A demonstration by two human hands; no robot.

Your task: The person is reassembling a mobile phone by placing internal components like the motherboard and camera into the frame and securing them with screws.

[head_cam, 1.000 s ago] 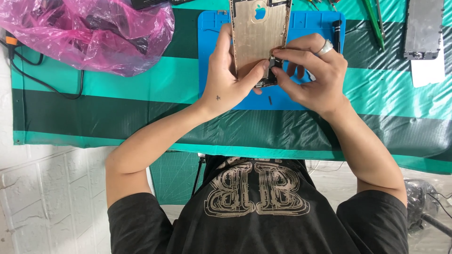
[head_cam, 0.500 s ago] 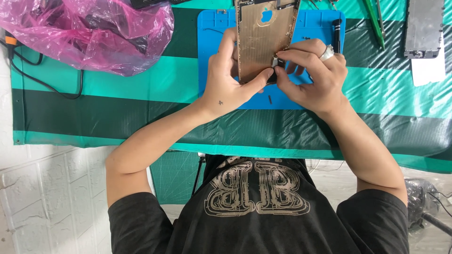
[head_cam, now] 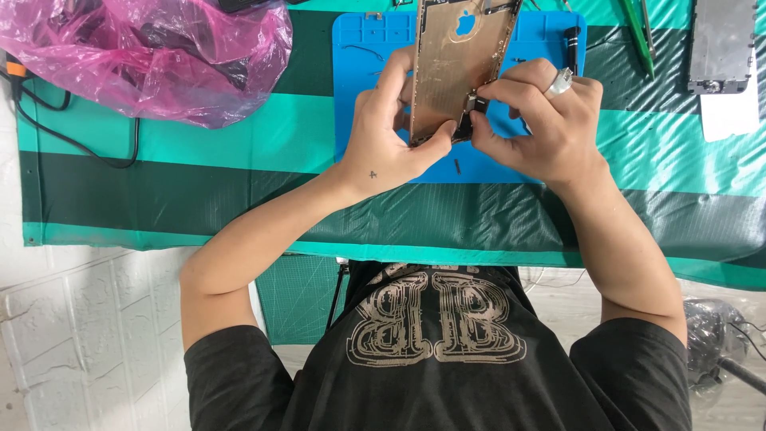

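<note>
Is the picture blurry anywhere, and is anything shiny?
Head view: sharp and evenly lit, no motion blur on the left hand or right hand; soft glare on the gold phone frame and pink plastic bag; shadows faint.

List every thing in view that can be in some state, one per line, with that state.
Gold metal phone housing: stripped, tilted, held in both hands above the blue silicone work mat.
Left hand: gripping the housing's edge.
Right hand: pinching a small dark part at the housing's side.
Pink plastic bag: crumpled, with dark items inside.
Grey phone panel: lying flat, untouched.
Green tweezers: lying unused.
</note>
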